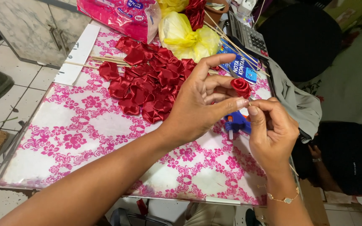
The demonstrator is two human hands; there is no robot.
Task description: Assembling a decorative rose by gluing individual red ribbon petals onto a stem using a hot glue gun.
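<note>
We work over the table (76, 125), its pink-flowered cover spreading out beyond and below our fingers. Just past our left fingertips lies the heap of folded red satin petals (147, 79), with a yellow plastic bag (189, 37) farther off behind it and thin wooden skewers (93, 62) beside the heap. Under our two hands, partly hidden, rests a blue glue gun (236, 122).

Our left hand (197, 104) has its fingers curled narrowly around the small red ribbon rose (241, 86), which sits at the fingertips, thumb pressing from below. Our right hand (273, 129) pinches shut on the skewer stem right under the rose; we cannot see the stick clearly there.

To do this wrapping well, we judge it best to keep the left pinch firm at the rose's base, turn the stem slowly with the right fingers, and hold the layers snug so they do not spring loose.
</note>
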